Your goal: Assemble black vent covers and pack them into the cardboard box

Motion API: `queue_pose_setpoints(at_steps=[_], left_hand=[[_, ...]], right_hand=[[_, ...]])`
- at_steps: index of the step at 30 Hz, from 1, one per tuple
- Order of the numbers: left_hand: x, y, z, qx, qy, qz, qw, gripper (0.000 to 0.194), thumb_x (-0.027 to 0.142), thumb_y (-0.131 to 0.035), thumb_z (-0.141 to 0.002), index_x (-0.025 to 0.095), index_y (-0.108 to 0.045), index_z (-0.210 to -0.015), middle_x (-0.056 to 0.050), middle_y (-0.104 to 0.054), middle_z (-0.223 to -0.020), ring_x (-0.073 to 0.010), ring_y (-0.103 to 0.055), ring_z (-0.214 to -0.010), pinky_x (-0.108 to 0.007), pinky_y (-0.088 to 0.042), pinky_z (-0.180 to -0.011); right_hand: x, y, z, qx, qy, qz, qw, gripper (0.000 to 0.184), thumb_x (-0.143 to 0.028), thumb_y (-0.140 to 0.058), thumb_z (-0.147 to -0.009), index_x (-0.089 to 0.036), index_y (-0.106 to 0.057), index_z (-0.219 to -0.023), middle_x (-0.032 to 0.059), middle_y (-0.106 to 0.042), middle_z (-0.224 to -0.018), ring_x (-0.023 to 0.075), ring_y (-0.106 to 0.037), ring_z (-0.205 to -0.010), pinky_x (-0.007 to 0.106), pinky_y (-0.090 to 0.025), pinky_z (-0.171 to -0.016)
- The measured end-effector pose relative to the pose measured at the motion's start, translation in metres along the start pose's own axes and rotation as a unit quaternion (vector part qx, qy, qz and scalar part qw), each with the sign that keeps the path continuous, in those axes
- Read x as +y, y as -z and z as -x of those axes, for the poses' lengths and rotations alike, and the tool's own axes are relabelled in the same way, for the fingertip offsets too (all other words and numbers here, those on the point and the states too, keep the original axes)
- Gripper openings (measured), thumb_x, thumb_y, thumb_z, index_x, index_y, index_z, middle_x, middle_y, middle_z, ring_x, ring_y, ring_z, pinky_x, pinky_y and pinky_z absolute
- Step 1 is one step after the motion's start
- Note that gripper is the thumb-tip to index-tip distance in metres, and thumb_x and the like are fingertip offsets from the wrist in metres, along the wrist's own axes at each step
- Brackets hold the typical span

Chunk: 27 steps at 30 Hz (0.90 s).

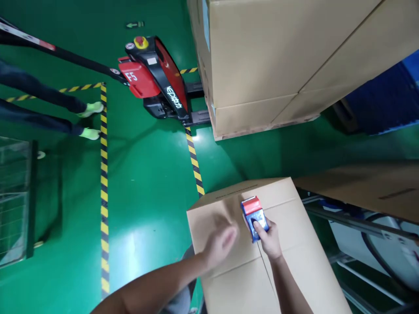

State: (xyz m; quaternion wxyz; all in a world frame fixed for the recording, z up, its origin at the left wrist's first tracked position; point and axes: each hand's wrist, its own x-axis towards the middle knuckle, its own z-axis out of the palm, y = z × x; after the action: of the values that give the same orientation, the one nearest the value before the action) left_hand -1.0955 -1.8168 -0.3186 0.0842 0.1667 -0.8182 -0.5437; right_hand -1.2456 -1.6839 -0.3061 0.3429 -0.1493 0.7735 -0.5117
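Right hand (271,240) grips a blue and red handheld tape dispenser (253,221), thumb pressed along its side, the serrated edge pointing away from the wearer. Its pale, shiny face carries marks too small to read. Motion blurs the left hand (221,245), which is just beside the dispenser, above the same cardboard carton (235,279); whether it is open or closed, I cannot tell. Dark print runs along the carton's far side, also illegible.

Beyond, a red and black pallet truck (157,83) shows the clearest writing: white lettering on its black frame appears to read "EP中力", and its red cover bears a white character that could be E or F, followed by a 5. A red button (141,42) sits on a yellow base on top. Its forks reach under a stack of large cartons (262,56), which has a pale blue label (206,24) at one edge. On the green floor (147,174), a small sign (135,25) carries a light green arrow, near black-and-yellow striped tape (104,174). Another person's legs (36,91), in dark trousers and pale yellow-green shoes, stand at the left, near a wire-mesh cage (15,200).
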Motion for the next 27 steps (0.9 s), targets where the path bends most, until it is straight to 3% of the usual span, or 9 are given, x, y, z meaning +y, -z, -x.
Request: queue_pose_setpoints(at_steps=[3,6,9,12,15,19,22,24,27], left_hand=[[-0.008,0.048,-0.047,0.034,0.136,0.122,0.982,0.057,0.051,-0.023,-0.104,0.011,-0.062,-0.12,-0.015,-0.069,-0.107,-0.0215,-0.068,-0.095,-0.031,-0.056,-0.079],[-0.006,0.064,-0.104,-0.034,0.195,0.233,0.952,0.048,0.055,-0.055,-0.092,0.011,-0.072,-0.102,-0.011,-0.073,-0.094,-0.0211,-0.069,-0.086,-0.029,-0.056,-0.076],[-0.001,0.057,-0.137,-0.065,0.245,0.281,0.926,0.027,0.036,-0.073,-0.078,0.01,-0.074,-0.083,-0.009,-0.072,-0.079,-0.0175,-0.066,-0.07,-0.027,-0.054,-0.065],[0.0,0.045,-0.145,-0.028,0.28,0.276,0.919,0.013,0.023,-0.071,-0.077,0.01,-0.071,-0.078,-0.007,-0.07,-0.074,-0.0133,-0.062,-0.062,-0.024,-0.049,-0.059],[-0.008,0.045,-0.152,0.02,0.284,0.241,0.928,0.01,0.019,-0.07,-0.08,0.011,-0.067,-0.076,-0.003,-0.066,-0.066,-0.0113,-0.059,-0.057,-0.024,-0.048,-0.058],[-0.031,0.068,-0.18,0.067,0.26,0.161,0.95,0.017,0.022,-0.07,-0.086,0.012,-0.063,-0.074,0.002,-0.061,-0.064,-0.0108,-0.057,-0.058,-0.025,-0.049,-0.062],[-0.057,0.082,-0.207,0.066,0.247,0.093,0.962,0.02,0.026,-0.068,-0.09,0.013,-0.063,-0.077,0.002,-0.061,-0.069,-0.012,-0.059,-0.064,-0.027,-0.051,-0.067],[-0.075,0.079,-0.221,0.046,0.247,0.05,0.967,0.02,0.029,-0.066,-0.092,0.012,-0.063,-0.082,0.0,-0.063,-0.076,-0.0135,-0.061,-0.07,-0.03,-0.053,-0.073],[-0.098,0.05,-0.225,-0.017,0.255,-0.009,0.967,0.02,0.031,-0.064,-0.094,0.012,-0.065,-0.088,-0.003,-0.066,-0.088,-0.0167,-0.064,-0.083,-0.037,-0.054,-0.084]], right_hand=[[-0.003,-0.001,-0.001,-0.004,-0.013,-0.001,1.0,0.042,-0.054,-0.072,-0.077,-0.017,-0.055,-0.066,-0.0018,-0.05,-0.053,0.0127,-0.047,-0.047,0.024,-0.043,-0.043],[-0.013,-0.004,0.0,-0.006,-0.024,0.012,1.0,0.043,-0.056,-0.071,-0.077,-0.016,-0.057,-0.068,-0.0013,-0.05,-0.055,0.0135,-0.048,-0.048,0.024,-0.043,-0.044],[-0.028,-0.011,-0.003,-0.005,-0.031,0.028,0.999,0.047,-0.06,-0.069,-0.077,-0.015,-0.057,-0.068,-0.0002,-0.051,-0.056,0.0143,-0.05,-0.051,0.025,-0.043,-0.046],[-0.043,-0.018,-0.006,0.004,-0.036,0.048,0.998,0.05,-0.063,-0.07,-0.075,-0.015,-0.056,-0.067,0.0005,-0.052,-0.056,0.0135,-0.048,-0.052,0.024,-0.041,-0.048],[-0.046,-0.017,0.005,0.008,-0.077,0.072,0.994,0.052,-0.066,-0.067,-0.077,-0.015,-0.057,-0.07,0.0016,-0.055,-0.058,0.0149,-0.051,-0.054,0.024,-0.041,-0.049],[-0.031,-0.005,0.046,0.015,-0.155,0.1,0.983,0.053,-0.069,-0.064,-0.078,-0.016,-0.058,-0.071,0.0017,-0.056,-0.059,0.0164,-0.053,-0.055,0.025,-0.041,-0.05],[-0.023,0.001,0.064,0.032,-0.171,0.112,0.978,0.055,-0.07,-0.063,-0.077,-0.016,-0.057,-0.068,0.0009,-0.053,-0.057,0.0155,-0.048,-0.056,0.025,-0.038,-0.05],[-0.024,0.002,0.061,0.033,-0.171,0.113,0.978,0.055,-0.07,-0.063,-0.077,-0.016,-0.056,-0.067,0.0005,-0.051,-0.057,0.0148,-0.046,-0.057,0.024,-0.037,-0.051],[-0.029,0.0,0.048,0.03,-0.181,0.109,0.977,0.055,-0.07,-0.063,-0.077,-0.016,-0.057,-0.068,0.0004,-0.05,-0.058,0.0146,-0.044,-0.057,0.024,-0.036,-0.051]])
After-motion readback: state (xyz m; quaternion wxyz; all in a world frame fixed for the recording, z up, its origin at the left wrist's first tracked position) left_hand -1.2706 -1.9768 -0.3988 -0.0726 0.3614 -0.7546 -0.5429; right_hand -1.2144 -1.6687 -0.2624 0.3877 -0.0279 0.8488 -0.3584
